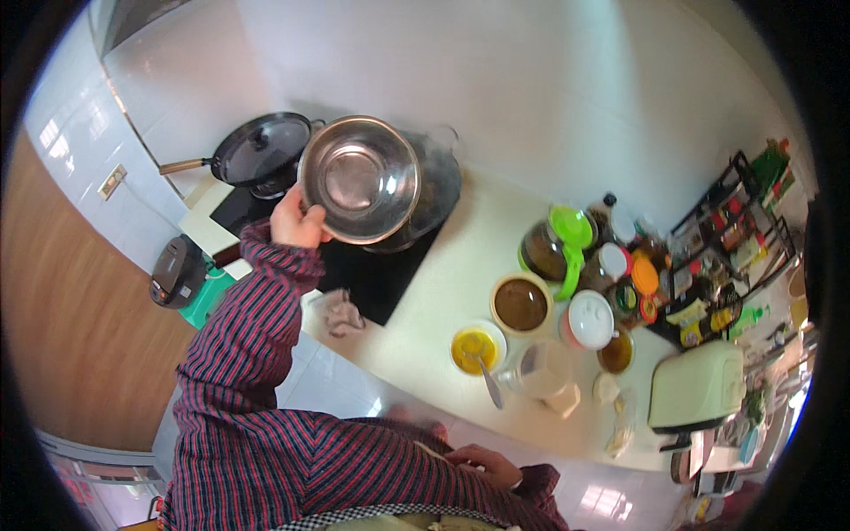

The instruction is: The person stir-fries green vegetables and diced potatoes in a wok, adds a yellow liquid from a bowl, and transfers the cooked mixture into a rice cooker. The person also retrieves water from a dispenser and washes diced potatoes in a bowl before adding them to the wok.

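My left hand (299, 222) grips the rim of a shiny stainless steel bowl (352, 176), thumb on the near edge. Nothing shows inside the bowl. It hangs over a dark wok (438, 189) on the black cooktop (372, 279) and hides most of it; faint haze hangs about the wok. Low in front of my body is my right hand (488, 462), fingers bent beside the striped sleeve. A pale edge shows near those fingers, but whether they hold it is unclear.
A black lidded wok (262, 149) with a wooden handle stands left. A cloth (342, 313) lies by the cooktop. Rightward are a white bowl (473, 348) of yellow liquid with a spoon, a brown-filled pot (521, 304), a green-lidded jug (544, 249), several jars and a toaster (697, 385).
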`<action>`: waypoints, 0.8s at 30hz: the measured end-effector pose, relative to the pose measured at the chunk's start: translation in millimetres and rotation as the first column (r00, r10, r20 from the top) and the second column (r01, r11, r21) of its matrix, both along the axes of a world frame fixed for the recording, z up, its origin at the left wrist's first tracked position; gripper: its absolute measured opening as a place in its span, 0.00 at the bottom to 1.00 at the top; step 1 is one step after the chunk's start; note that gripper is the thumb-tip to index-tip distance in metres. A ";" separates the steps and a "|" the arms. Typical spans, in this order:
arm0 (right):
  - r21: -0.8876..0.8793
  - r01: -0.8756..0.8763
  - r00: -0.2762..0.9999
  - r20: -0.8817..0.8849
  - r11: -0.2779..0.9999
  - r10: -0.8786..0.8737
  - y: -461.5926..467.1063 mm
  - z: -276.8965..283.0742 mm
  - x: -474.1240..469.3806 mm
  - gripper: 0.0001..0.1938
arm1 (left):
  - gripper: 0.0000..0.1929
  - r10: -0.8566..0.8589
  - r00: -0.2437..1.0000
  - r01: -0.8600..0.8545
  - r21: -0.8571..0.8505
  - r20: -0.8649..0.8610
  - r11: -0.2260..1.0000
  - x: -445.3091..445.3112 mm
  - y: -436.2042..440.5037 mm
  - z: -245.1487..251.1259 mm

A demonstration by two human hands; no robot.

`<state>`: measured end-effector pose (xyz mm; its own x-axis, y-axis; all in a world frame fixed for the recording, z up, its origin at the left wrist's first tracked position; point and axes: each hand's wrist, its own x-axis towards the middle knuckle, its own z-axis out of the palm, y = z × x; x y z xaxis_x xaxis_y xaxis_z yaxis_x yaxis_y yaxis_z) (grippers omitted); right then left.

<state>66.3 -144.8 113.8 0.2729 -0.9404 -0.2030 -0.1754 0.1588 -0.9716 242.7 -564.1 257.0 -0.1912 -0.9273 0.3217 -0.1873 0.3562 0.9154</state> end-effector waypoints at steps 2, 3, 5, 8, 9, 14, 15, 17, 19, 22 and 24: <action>-0.013 0.028 0.999 0.046 1.000 -0.027 20.9 -16.7 -8.2 0.16 | 0.16 -0.100 0.994 0.106 0.149 -0.052 0.983 14.7 29.1 -14.4; 0.020 0.065 0.992 0.104 0.998 -0.067 36.5 -25.1 -11.6 0.17 | 0.14 -0.147 0.987 0.158 0.217 -0.068 0.963 22.1 45.3 -24.1; 0.080 0.115 0.974 0.188 0.990 -0.128 65.4 -45.3 -21.0 0.19 | 0.14 -0.108 0.991 0.127 0.344 -0.076 0.930 32.9 80.8 -50.9; 0.208 0.042 0.992 0.107 0.977 -0.065 100.8 -75.4 -26.5 0.23 | 0.14 -0.070 0.995 0.097 0.540 -0.070 0.836 47.6 121.8 -92.6; 0.260 0.010 0.999 0.033 0.965 -0.020 106.9 -83.0 -28.0 0.25 | 0.14 -0.036 0.998 0.064 0.613 -0.058 0.787 50.6 130.2 -106.2; 0.475 -0.131 0.986 0.157 0.870 0.063 98.5 -87.0 -36.4 0.28 | 0.16 0.107 0.993 -0.048 0.661 -0.050 0.748 49.3 156.1 -162.4; 0.483 -0.136 0.987 0.137 0.865 0.079 89.9 -81.5 -38.3 0.27 | 0.17 0.112 0.993 -0.055 0.666 -0.043 0.744 48.7 155.7 -168.8; 0.413 -0.094 0.995 0.072 0.906 0.070 70.1 -66.1 -40.5 0.24 | 0.17 0.090 0.995 -0.034 0.683 -0.046 0.730 46.6 151.3 -178.7; 0.314 -0.011 0.999 -0.029 0.949 0.021 52.3 -44.9 -37.1 0.21 | 0.18 0.064 0.997 -0.009 0.708 -0.051 0.706 42.8 145.0 -186.8; 0.086 0.083 0.971 -0.231 0.993 -0.061 9.3 -8.6 -28.9 0.17 | 0.19 0.014 0.997 0.045 0.685 -0.080 0.727 36.1 133.2 -195.8; -0.097 0.053 0.956 -0.281 0.994 -0.079 -29.5 17.0 -11.8 0.17 | 0.20 -0.044 0.991 0.118 0.691 -0.125 0.714 35.5 123.6 -199.9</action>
<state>54.5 -174.3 130.7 0.1530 -0.9719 -0.1789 -0.4383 0.0955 -0.8937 278.2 -440.4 57.1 -0.2803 -0.8783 -0.3873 -0.0896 -0.3777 0.9216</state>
